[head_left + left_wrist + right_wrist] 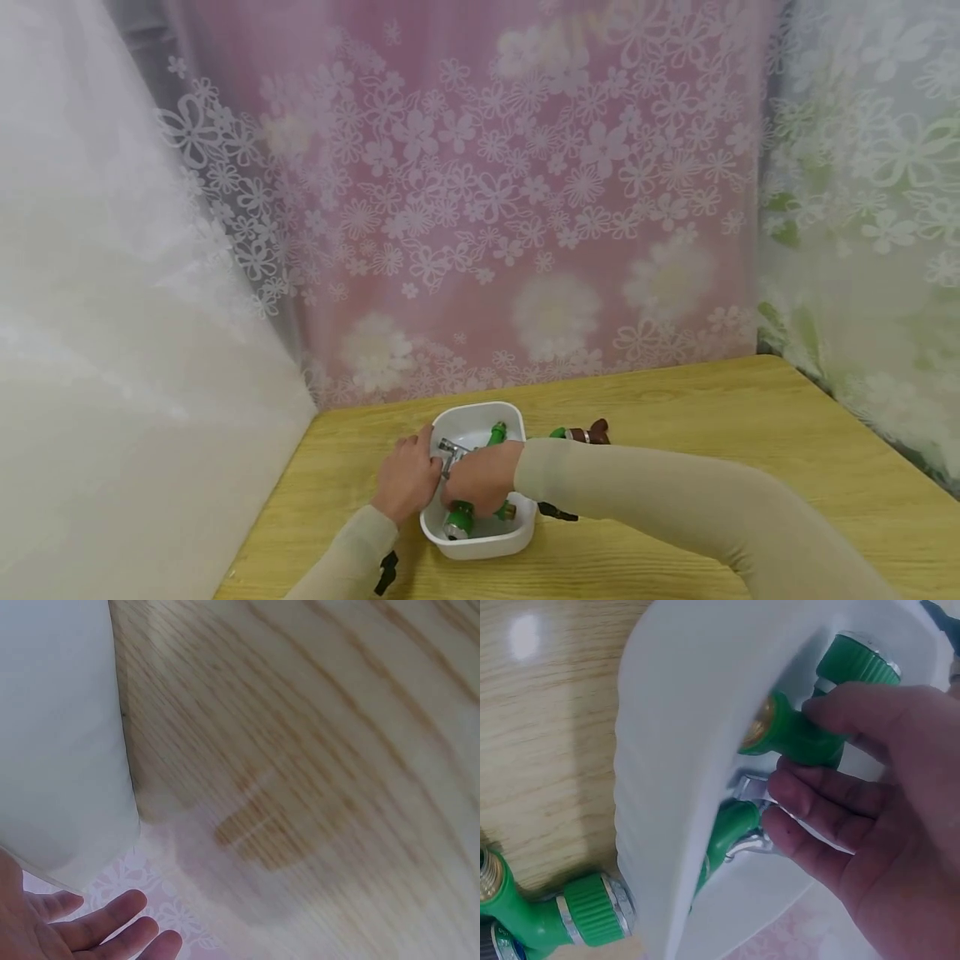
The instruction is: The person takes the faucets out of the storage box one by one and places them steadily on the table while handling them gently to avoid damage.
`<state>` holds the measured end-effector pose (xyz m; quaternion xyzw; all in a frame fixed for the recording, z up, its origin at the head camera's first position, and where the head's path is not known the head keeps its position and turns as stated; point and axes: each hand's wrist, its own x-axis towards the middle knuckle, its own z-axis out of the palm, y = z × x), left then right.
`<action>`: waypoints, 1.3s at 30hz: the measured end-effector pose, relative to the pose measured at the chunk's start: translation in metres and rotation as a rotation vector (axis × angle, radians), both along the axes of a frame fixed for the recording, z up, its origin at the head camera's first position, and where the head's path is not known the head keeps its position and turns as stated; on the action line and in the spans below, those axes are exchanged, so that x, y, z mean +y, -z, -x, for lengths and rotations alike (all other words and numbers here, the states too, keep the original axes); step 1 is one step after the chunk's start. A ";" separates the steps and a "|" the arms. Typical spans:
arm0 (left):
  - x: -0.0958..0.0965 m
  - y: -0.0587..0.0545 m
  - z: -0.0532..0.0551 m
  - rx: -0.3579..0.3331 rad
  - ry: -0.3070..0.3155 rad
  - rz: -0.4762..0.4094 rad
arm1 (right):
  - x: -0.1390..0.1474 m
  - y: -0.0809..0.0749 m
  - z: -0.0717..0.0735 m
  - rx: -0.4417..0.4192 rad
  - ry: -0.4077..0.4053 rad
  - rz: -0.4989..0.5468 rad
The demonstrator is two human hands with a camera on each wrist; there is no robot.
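A white plastic basin stands near the table's front, with green fittings and a shiny metal piece inside. My left hand holds its left rim; in the left wrist view the fingers spread along the outer side and the thumb is hidden behind the wall. My right hand reaches into the basin. In the right wrist view, thumb and fingers pinch a green branched hose fitting with a brass end and a ribbed collar. Another green fitting lies beneath the fingertips, close to the metal piece.
Just right of the basin, a further green fitting with a threaded brass end lies on the wood-grain table. Near it shows a brown piece. Flower-patterned sheets hang behind and at both sides.
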<state>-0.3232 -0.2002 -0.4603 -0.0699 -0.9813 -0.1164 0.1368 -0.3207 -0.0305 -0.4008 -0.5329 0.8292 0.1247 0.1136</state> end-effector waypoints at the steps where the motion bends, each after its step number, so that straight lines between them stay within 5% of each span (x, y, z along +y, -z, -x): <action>1: 0.000 0.000 0.000 0.003 0.003 -0.003 | 0.001 -0.002 0.000 0.007 -0.006 0.006; 13: 0.001 0.002 -0.004 0.043 0.015 0.006 | 0.021 -0.033 -0.002 -0.001 -0.061 0.123; 39: 0.003 0.000 0.002 -0.029 -0.052 -0.004 | 0.086 -0.044 0.016 -0.086 0.143 0.168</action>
